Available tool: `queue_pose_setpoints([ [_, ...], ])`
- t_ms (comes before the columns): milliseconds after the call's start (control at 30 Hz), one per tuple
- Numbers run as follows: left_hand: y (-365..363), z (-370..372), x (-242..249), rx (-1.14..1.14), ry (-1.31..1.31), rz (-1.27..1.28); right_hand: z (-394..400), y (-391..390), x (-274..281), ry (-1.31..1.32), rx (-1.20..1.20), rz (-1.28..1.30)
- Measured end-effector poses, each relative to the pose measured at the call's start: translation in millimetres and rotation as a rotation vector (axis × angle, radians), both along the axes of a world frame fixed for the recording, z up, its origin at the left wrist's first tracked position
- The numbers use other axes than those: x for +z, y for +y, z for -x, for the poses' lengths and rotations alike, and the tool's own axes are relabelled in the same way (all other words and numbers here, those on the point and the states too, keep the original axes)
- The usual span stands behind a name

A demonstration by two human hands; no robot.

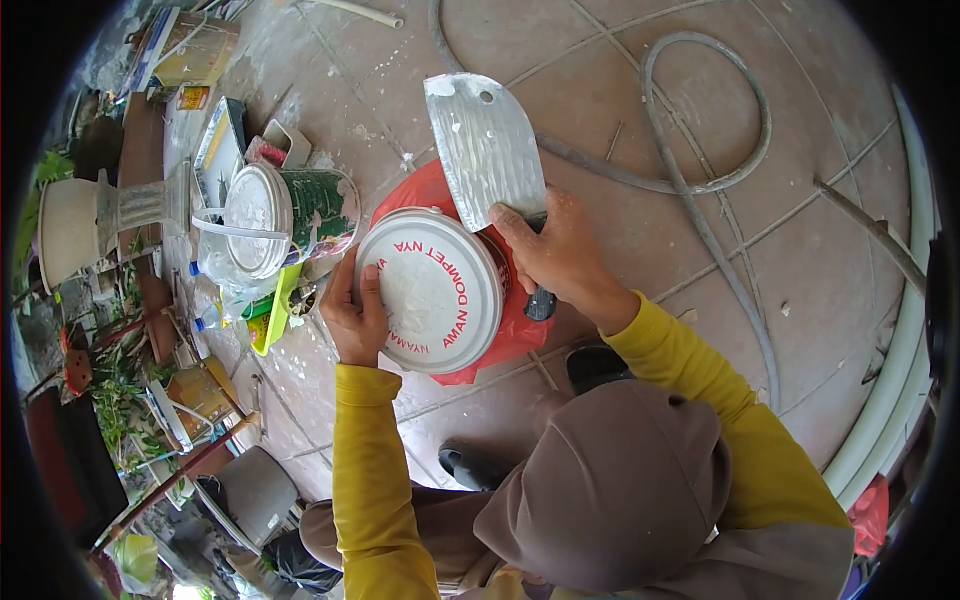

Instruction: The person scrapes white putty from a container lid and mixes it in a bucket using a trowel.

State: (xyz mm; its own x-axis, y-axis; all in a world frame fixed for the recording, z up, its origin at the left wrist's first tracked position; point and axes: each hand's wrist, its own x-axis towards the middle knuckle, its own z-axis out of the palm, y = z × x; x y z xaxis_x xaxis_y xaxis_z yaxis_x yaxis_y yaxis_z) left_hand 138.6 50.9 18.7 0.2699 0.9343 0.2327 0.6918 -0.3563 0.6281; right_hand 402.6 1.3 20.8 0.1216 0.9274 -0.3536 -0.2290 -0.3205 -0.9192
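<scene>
A white round lid (425,300) with red lettering sits on a bucket standing on red plastic (412,190). My left hand (357,312) grips the bucket's left edge, thumb on top of the lid and fingers around the side. In my right hand (558,245) is a cleaver (482,140), held by its black handle. Its broad blade, smeared with whitish residue, points up and away over the lid's far right edge. The bucket's body is mostly hidden beneath the lid.
Left of the lid stands a green bucket (325,208) with a white cover and handle. A yellow-green tray (275,312) lies beside it. A grey hose (700,190) loops over the tiled floor (800,300). Thick pale pipes (900,400) curve along the right edge.
</scene>
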Motion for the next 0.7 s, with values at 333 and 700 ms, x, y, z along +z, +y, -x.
queue_pose_setpoints([
  [333,-2,0,3,0.023,0.04,0.021,1,0,-4,-0.035,-0.002,-0.037],
  [700,-3,-9,2,0.109,0.093,-0.057,0,3,-17,0.262,-0.063,0.035],
])
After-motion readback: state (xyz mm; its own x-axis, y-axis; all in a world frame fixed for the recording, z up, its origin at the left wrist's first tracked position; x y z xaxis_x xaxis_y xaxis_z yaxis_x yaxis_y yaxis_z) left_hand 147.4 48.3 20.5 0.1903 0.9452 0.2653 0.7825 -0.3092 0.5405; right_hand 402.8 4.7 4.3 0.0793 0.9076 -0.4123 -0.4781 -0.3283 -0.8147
